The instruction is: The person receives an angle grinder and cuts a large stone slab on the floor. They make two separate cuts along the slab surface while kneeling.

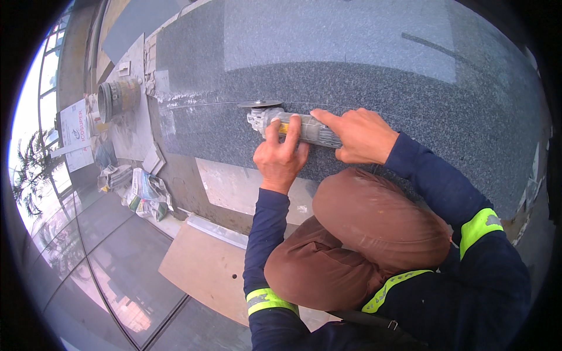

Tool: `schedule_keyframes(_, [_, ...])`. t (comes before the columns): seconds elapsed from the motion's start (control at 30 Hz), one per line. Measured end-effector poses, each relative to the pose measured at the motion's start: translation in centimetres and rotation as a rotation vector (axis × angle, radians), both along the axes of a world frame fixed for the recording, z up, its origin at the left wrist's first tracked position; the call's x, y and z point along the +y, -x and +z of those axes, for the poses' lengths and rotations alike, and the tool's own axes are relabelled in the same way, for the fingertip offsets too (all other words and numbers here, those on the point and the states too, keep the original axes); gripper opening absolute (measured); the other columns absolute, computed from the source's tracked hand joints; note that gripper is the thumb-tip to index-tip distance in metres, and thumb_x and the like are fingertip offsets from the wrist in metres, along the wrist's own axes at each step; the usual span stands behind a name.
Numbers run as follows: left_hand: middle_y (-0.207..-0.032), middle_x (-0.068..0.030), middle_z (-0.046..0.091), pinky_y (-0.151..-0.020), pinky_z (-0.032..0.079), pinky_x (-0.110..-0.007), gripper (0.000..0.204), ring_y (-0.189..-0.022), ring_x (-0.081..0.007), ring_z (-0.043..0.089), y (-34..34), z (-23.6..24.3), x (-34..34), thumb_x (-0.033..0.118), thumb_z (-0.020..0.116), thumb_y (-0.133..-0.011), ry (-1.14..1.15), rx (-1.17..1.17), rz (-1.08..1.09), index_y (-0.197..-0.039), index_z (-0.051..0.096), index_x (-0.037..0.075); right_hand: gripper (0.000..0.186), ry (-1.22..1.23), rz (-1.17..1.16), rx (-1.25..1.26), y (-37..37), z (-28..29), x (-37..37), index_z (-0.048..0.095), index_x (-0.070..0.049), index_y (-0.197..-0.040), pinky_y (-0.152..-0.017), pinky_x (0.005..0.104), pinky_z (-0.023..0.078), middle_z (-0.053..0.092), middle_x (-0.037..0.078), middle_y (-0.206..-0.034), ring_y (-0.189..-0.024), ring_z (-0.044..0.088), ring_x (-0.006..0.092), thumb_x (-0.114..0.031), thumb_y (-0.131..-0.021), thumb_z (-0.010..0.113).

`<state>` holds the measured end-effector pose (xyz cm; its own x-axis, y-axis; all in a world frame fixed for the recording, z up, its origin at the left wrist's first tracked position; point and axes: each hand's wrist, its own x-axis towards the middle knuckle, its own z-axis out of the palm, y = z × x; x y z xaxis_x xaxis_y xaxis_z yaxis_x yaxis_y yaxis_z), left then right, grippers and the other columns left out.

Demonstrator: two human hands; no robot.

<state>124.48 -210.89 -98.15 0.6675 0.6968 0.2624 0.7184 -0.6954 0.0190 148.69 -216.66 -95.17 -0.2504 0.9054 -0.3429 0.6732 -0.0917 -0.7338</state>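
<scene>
An angle grinder (321, 133) with a grey, dusty body lies along the dark speckled stone slab (374, 88) in front of me. Its thin round disc (259, 104) sits at a pale line (202, 105) that runs across the slab; whether the disc touches the stone, I cannot tell. My left hand (282, 158) grips the grinder near its head, fingers curled over the top. Round the rear of the body is my right hand (366, 137), its index finger stretched along the tool. Both forearms are in dark blue sleeves with yellow-green bands.
To the left stand a dirty bucket (124, 96) and a printed white board (77, 134). Crumpled plastic bags (146, 193) lie below them, near small tile pieces (154, 159). A tan board (205, 269) is beside my bent knees (374, 216). Glossy dark panels (126, 251) fill the lower left.
</scene>
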Motion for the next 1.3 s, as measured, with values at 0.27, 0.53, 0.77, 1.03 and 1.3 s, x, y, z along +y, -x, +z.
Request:
schedule_keyframes(0.27, [-0.123,-0.0131,0.070,-0.057,0.059,-0.033,0.070,-0.066,-0.0218,0.073,-0.4,0.1,-0.2,0.028,0.091,-0.066,-0.016,0.005,-0.042,-0.133,0.074,0.026,0.083,0.018,-0.005,0.001,-0.6,0.1,-0.6,0.053,-0.007,-0.155,-0.076,0.0550,0.062,0.077,0.026,-0.088,-0.085,0.077,0.0463,-0.007,-0.073,0.073])
schedule_keyframes(0.53, [-0.122,-0.0112,0.069,-0.058,0.061,-0.034,0.073,-0.072,-0.0227,0.075,-0.1,-0.1,0.1,0.026,0.094,-0.061,0.006,0.002,-0.017,-0.131,0.075,0.026,0.082,-0.004,-0.013,0.006,-0.1,-0.4,-0.2,0.053,-0.007,-0.153,-0.074,0.0553,0.062,0.077,0.025,-0.087,-0.085,0.077,0.0467,-0.006,-0.074,0.071])
schedule_keyframes(0.77, [-0.124,-0.0106,0.069,-0.061,0.063,-0.035,0.075,-0.075,-0.0244,0.077,1.7,-0.9,2.1,0.025,0.094,-0.062,0.042,0.047,0.043,-0.134,0.073,0.027,0.085,-0.054,-0.001,0.045,2.3,-3.0,2.6,0.051,-0.006,-0.155,-0.074,0.0567,0.060,0.076,0.025,-0.085,-0.083,0.075,0.0469,-0.008,-0.072,0.072])
schedule_keyframes(1.03, [-0.123,-0.0103,0.069,-0.059,0.062,-0.035,0.072,-0.074,-0.0234,0.076,0.6,-0.1,0.9,0.025,0.093,-0.063,0.017,0.012,0.001,-0.132,0.075,0.027,0.087,-0.043,-0.017,0.018,0.9,-1.8,0.7,0.050,-0.006,-0.157,-0.074,0.0563,0.060,0.075,0.024,-0.083,-0.082,0.076,0.0464,-0.009,-0.072,0.073])
schedule_keyframes(1.3, [-0.121,-0.0102,0.069,-0.058,0.061,-0.034,0.072,-0.072,-0.0214,0.074,-0.7,0.5,-0.1,0.026,0.093,-0.062,0.012,0.016,-0.072,-0.132,0.075,0.027,0.087,0.023,-0.009,0.012,-0.9,-0.3,-1.0,0.051,-0.006,-0.156,-0.072,0.0543,0.060,0.073,0.023,-0.077,-0.078,0.075,0.0451,-0.008,-0.073,0.073])
